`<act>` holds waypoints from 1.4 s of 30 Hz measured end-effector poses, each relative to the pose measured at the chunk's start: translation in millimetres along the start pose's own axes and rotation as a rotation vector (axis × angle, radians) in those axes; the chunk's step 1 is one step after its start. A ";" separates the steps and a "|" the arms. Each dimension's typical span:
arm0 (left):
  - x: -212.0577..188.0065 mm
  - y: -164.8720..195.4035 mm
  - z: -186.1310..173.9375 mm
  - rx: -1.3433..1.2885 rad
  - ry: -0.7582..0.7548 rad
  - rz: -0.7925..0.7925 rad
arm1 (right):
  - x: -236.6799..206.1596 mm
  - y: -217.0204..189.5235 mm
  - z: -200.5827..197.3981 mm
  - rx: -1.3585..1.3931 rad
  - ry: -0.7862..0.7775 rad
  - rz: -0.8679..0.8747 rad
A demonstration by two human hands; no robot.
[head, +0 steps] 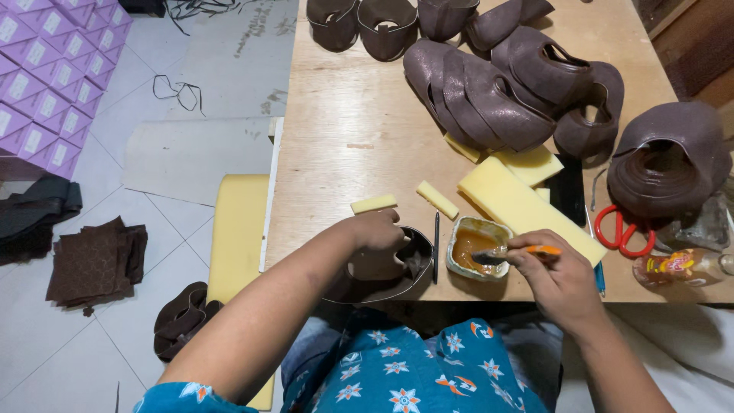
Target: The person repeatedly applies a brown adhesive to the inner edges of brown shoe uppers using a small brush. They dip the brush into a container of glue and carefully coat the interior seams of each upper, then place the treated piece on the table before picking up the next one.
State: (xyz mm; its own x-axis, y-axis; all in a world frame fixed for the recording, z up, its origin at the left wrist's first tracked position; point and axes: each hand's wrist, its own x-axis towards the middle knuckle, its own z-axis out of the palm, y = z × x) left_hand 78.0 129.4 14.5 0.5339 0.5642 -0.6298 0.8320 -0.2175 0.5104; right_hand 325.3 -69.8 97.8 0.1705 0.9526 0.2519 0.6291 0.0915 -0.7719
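The person is sitting at a wooden table and working on a dark brown shoe upper that is lying at the near edge, right in front of them. It is looking soft and bendy, like thin leather, and probably light. I think it would flop if grabbed by one corner, so pinching it along the rim seems the best way to keep it steady.

The left hand is curling over the top of the shoe upper and pressing it down, fingers closed around its rim.

The right hand is pinching an orange-handled brush with tight fingers. The brush tip is dipping into a small tin of glue, which is sitting just beside the shoe upper. The glue is looking brown and sticky, so it could drip.

A black pen is lying between the tin and the shoe upper. Yellow foam strips are resting behind the tin, red scissors are off to the right, and more brown shoe uppers are piling up at the far side.
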 end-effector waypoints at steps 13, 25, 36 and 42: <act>-48.9 15.6 -9.3 0.170 0.106 -0.038 | -17.2 -6.8 -14.1 -0.008 0.012 0.333; -51.5 25.0 -41.7 0.348 -0.008 -0.396 | 9.2 -33.2 59.5 0.194 -0.233 0.091; -48.6 14.8 -42.1 0.350 -0.022 -0.398 | 59.1 -16.3 136.1 0.086 -0.380 -0.023; -56.9 21.2 -41.9 0.342 -0.041 -0.340 | 62.0 -13.4 140.1 0.020 -0.416 -0.156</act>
State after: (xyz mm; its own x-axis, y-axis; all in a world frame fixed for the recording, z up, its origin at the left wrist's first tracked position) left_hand 58.9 126.0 85.7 0.2229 0.6184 -0.7536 0.9586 -0.2795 0.0541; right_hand 221.2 28.7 42.0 -0.2478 0.9622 0.1130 0.6074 0.2451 -0.7557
